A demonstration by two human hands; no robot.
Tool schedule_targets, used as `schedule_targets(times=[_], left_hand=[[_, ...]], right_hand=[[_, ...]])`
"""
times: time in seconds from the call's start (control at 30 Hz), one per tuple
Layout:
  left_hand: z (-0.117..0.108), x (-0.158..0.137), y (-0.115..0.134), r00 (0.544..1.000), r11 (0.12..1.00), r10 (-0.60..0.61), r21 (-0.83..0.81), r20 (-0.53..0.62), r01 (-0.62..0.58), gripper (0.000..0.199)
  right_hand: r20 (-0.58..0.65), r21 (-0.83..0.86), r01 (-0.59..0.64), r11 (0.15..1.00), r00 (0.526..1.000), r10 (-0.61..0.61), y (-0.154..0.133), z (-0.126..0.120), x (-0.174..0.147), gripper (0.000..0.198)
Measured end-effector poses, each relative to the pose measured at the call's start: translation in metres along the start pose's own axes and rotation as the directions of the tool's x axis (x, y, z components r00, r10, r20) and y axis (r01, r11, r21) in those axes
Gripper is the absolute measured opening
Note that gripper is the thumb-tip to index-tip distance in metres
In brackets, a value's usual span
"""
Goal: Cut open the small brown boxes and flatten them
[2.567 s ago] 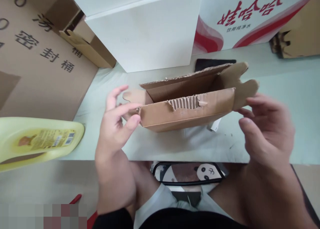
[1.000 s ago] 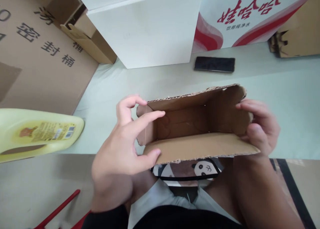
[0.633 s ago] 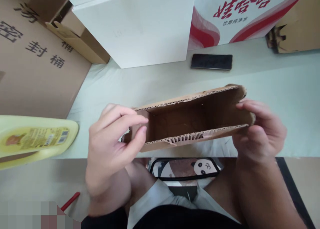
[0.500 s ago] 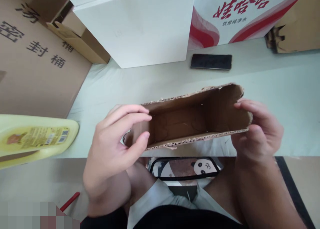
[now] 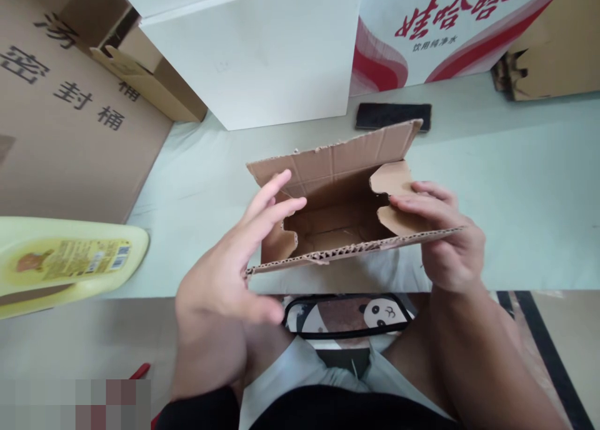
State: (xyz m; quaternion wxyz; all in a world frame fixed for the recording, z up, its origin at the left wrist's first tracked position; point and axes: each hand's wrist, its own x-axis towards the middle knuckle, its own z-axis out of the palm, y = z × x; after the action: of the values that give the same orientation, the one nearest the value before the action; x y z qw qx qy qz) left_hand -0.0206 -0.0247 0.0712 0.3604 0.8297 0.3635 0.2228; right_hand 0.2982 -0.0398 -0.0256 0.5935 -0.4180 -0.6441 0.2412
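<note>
In front of me, a small brown cardboard box has its open top facing up. Its long back flap slants up and away, and the notched end flaps fold inward. My left hand is around the left end with its fingers spread: the fingertips hover over the opening, and the thumb is apart on the near side. At the other end, my right hand grips the box, fingers bent over the right notched flap. The underside of the box is hidden.
Behind the box lies a black phone, partly covered by the back flap. White boxes and a red-and-white carton stand along the back. At left are a large brown carton and a yellow bottle.
The long flaps have swung outward and the notched end flaps now fold inward. My right hand has moved left onto its flap; my left fingers have spread wider and moved right.
</note>
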Motion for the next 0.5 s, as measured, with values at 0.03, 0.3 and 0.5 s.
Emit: schedule_targets(times=[0.03, 0.3, 0.5], left_hand=[[0.0, 0.002, -0.001, 1.0, 1.0, -0.016, 0.023, -0.021, 0.017, 0.086], [0.01, 0.012, -0.019, 0.953, 0.982, 0.012, 0.185, -0.303, 0.046, 0.064], [0.007, 0.006, -0.034, 0.92, 0.969, -0.011, 0.224, -0.392, 0.107, 0.061]], right_hand=[[-0.003, -0.011, -0.007, 1.0, 1.0, 0.007, 0.0, 0.001, 0.0, 0.043], [-0.022, 0.074, -0.125, 0.989, 0.992, 0.126, -0.005, 0.01, 0.008, 0.06], [0.145, -0.042, -0.177, 0.983, 0.973, 0.181, -0.009, 0.006, 0.041, 0.068]])
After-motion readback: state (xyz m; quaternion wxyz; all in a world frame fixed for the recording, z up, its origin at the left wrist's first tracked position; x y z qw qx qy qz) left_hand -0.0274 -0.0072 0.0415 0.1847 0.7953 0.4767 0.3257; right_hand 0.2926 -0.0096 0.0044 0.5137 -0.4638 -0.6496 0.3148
